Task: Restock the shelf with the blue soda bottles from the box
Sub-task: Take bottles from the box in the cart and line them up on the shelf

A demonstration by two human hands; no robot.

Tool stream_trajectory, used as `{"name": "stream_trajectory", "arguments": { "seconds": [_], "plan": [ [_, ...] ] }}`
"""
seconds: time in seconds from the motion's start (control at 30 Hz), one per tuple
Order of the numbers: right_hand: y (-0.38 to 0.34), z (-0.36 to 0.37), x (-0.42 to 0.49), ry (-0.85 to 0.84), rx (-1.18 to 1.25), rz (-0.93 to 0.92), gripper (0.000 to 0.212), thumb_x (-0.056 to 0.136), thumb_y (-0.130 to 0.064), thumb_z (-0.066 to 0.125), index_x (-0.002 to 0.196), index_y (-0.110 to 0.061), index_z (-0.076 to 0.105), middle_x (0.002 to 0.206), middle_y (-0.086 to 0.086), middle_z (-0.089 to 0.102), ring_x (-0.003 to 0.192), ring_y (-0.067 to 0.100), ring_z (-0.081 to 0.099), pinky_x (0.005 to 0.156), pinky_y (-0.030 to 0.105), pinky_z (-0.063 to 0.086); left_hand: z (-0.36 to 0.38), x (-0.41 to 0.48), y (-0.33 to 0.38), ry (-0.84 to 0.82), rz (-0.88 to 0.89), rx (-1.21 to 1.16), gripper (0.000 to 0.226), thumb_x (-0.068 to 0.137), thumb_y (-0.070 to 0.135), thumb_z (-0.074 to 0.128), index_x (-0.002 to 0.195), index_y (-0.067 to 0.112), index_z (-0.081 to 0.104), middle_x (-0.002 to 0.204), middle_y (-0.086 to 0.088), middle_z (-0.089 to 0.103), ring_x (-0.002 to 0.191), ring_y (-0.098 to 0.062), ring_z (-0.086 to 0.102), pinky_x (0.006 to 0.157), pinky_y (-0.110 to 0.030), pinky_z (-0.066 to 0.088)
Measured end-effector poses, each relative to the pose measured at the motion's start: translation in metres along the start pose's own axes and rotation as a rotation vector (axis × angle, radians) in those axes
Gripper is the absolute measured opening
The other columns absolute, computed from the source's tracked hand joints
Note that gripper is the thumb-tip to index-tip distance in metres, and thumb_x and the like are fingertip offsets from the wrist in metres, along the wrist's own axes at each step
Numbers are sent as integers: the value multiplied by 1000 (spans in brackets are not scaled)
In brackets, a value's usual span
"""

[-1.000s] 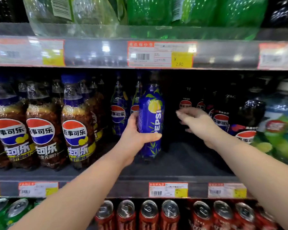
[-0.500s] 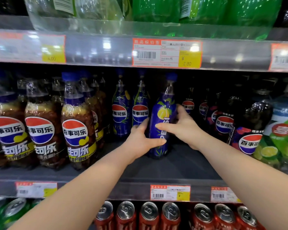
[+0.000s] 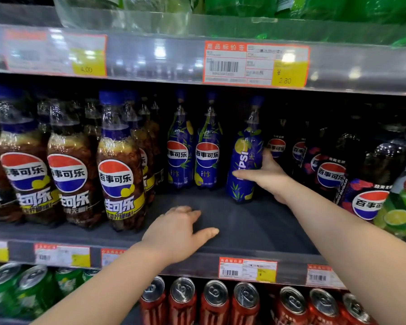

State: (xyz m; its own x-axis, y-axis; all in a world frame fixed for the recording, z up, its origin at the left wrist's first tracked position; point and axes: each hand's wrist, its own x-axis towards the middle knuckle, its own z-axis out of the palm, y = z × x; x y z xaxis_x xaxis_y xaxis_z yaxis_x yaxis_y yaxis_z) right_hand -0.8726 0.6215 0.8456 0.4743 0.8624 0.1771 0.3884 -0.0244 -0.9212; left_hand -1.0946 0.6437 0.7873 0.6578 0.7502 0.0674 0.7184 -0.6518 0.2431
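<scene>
Middle shelf (image 3: 256, 233), dark grey deck, mostly bare across the front centre. Price rail of the shelf above (image 3: 150, 57) carries a white/orange/yellow price tag (image 3: 256, 64) marked 2.80; a second tag to the left reads 4.00, otherwise blurred.

Left block: brown cola bottles (image 3: 120, 174) with blue caps and yellow-banded labels, several columns, upright, running back into the shelf. Right block: dark cola bottles (image 3: 331, 174) with pink-accented labels, upright; green-labelled lime bottle at the far right edge, cut off.

Below: red cans (image 3: 216, 301) in a row, tops facing camera; green cans (image 3: 33, 289) to their left. Above: clear and green plastic bottles, bases only visible.

Two blue soda bottles (image 3: 193, 158) stand upright side by side at mid-depth in the centre, labels facing out.

Third blue bottle (image 3: 244, 165) stands just right of that pair, a gap between, base on the shelf, tilted slightly, PEPSI lettering running vertically.

Right hand (image 3: 265, 174) wraps that bottle at mid-body from the right side: thumb across the front, fingers behind it, closed around it.

Left hand (image 3: 178, 231) is loose and part-spread, palm down, holding nothing. It sits over the bare front of the shelf, well apart from the bottle; can't tell whether it touches the deck.

Box not visible.
</scene>
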Motion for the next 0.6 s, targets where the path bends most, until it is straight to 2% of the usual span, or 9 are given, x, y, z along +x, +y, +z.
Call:
{"name": "stream_trajectory", "arguments": {
  "seconds": [0.07,0.17,0.27,0.37,0.47,0.6],
  "plan": [
    [10,-7,-1,-86,-40,66,78,71,-7,75,135,-21,33,129,1,55,108,16,53,89,33,45,0,-1,2,-11,12,50,86,70,79,22,133,24,47,144,-1,41,134,-20,33,110,-36,30],
    [17,-6,-1,-118,-54,81,80,70,-3,75,137,-18,34,131,3,54,113,17,54,89,33,48,0,-1,3,16,28,72,81,74,77,23,130,25,50,141,0,44,132,-20,35,108,-34,31],
    [12,6,2,-23,-136,37,77,64,-11,82,130,-15,42,118,-3,56,104,14,53,86,27,42,0,-1,2,38,40,77,89,65,76,15,128,26,51,140,1,45,131,-20,36,107,-34,32],
    [12,22,11,108,-191,39,79,56,-23,87,123,-13,46,125,6,56,111,22,56,92,32,46,0,-1,0,52,51,70,98,57,78,6,128,27,51,140,2,45,131,-20,36,107,-34,33],
    [12,31,15,126,-145,79,83,58,-24,86,124,-10,36,127,8,54,115,24,53,94,34,45,1,-1,-1,56,57,72,102,54,77,2,130,28,49,141,3,44,132,-19,35,107,-34,32],
    [16,23,10,-47,-93,63,93,68,-11,79,140,-14,20,130,3,50,110,16,49,89,26,39,2,-1,-1,64,60,70,101,55,77,2,130,28,49,141,3,44,132,-18,35,108,-34,32]
  ]
}}
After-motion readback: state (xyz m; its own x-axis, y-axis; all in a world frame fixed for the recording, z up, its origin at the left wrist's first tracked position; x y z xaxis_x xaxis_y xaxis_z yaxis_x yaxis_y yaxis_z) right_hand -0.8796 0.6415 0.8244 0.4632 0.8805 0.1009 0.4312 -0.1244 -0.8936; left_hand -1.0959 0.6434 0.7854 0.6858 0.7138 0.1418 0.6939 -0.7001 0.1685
